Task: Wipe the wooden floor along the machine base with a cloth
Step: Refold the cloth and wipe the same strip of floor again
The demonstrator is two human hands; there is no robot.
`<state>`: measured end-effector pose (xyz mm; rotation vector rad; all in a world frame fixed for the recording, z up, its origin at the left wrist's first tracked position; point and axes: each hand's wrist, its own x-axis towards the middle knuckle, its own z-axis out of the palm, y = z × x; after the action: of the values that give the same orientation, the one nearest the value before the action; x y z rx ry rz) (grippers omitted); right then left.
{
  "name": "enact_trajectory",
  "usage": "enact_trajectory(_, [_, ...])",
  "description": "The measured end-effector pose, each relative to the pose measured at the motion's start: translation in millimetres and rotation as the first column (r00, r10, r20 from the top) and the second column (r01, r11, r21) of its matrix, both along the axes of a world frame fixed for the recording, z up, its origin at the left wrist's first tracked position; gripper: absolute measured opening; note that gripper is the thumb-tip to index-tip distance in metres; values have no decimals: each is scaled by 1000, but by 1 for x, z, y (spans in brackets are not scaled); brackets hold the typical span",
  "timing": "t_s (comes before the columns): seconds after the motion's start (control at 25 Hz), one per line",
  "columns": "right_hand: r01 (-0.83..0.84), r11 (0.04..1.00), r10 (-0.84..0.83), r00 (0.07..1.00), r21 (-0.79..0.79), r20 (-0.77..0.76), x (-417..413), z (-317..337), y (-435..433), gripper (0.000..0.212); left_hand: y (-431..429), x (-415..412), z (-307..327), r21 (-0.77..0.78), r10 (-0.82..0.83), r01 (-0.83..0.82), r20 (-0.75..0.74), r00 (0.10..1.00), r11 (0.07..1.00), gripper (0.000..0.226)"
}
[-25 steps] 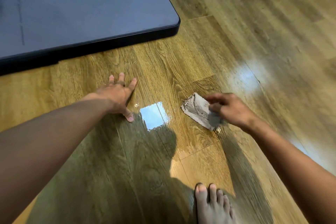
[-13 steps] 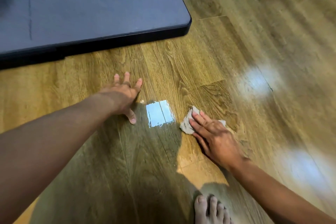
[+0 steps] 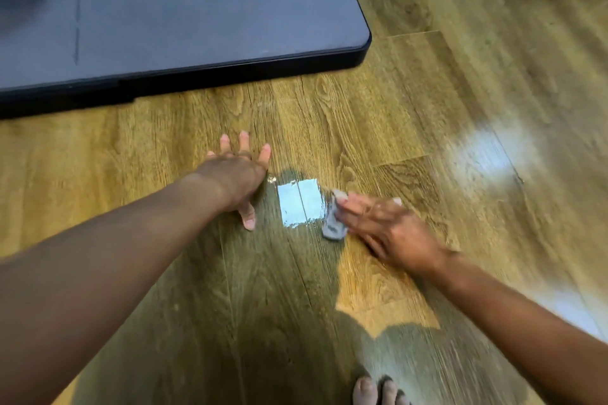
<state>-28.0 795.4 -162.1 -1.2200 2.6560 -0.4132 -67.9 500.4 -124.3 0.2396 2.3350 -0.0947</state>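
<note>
Nearest I record a bare foot, then the right hand, blurred, fingers straight and pressing the grey cloth onto the wooden floor beside a bright reflection, the left hand splayed flat and holding nothing, and beyond both the dark machine base.

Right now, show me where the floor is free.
Free: the floor strip between the machine base and the left hand, and the wide stretch right of the base's corner. Crowded: between the hands, where the right hand presses the cloth.
</note>
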Motion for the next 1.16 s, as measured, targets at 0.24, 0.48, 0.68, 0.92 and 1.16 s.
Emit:
enact_trajectory(0.24, [535, 838, -534, 844, -111, 39, -79, -5, -57, 38, -2, 2, 0, 7, -12, 12, -13, 1000, 1000, 135])
enact_trajectory(0.48, [-65, 998, 66, 998, 24, -22, -89, 2, -40, 42, -3, 1, -2, 12, -28, 28, -25, 999, 1000, 135])
enact_trajectory(0.68, [549, 836, -549, 836, -3, 4, -145, 0, -75, 43, -2, 1, 0, 9, -40, 40, -30, 999, 999, 134])
enact_trajectory(0.92, [118, 993, -117, 991, 13, -63, -156, 5, -71, 39, -2, 1, 0, 19, -60, 61, -50, 997, 998, 134])
enact_trajectory(1.16, [268, 957, -276, 959, -116, -59, -134, -7, -109, 34, -1, 2, -3, 30, -57, 58, -47, 997, 998, 133])
